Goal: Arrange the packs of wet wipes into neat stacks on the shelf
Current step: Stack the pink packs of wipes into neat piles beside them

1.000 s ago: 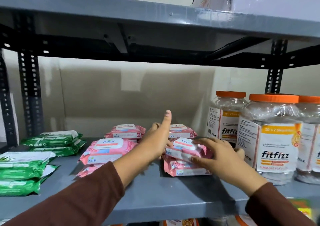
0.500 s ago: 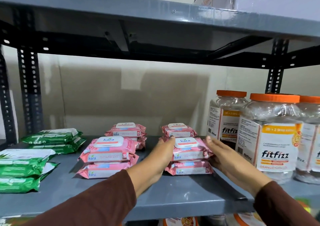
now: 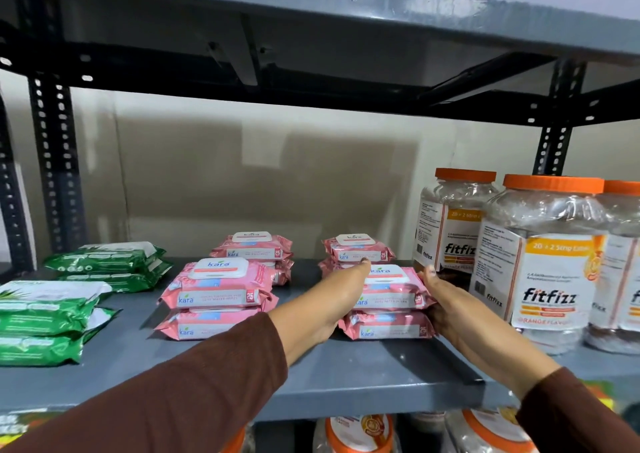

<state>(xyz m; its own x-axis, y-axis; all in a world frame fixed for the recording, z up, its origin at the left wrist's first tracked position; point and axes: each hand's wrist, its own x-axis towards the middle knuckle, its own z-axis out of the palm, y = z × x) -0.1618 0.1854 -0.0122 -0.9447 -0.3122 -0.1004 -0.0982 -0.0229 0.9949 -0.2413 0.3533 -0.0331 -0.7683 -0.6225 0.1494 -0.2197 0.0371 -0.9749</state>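
Wipes stack (image 3: 389,300) sits pressed between flat, open left hand (image 3: 332,300) and right hand (image 3: 446,300), near the shelf (image 3: 346,383) edge; jars (image 3: 543,265) crowd the right hand.

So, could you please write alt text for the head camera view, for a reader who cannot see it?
Two bare hands, left hand and right hand, press the sides of a two-high stack of pink plastic wet-wipe packs on a grey metal shelf. Three more pink stacks and green packs sit leftward; orange-lidded clear jars stand right.
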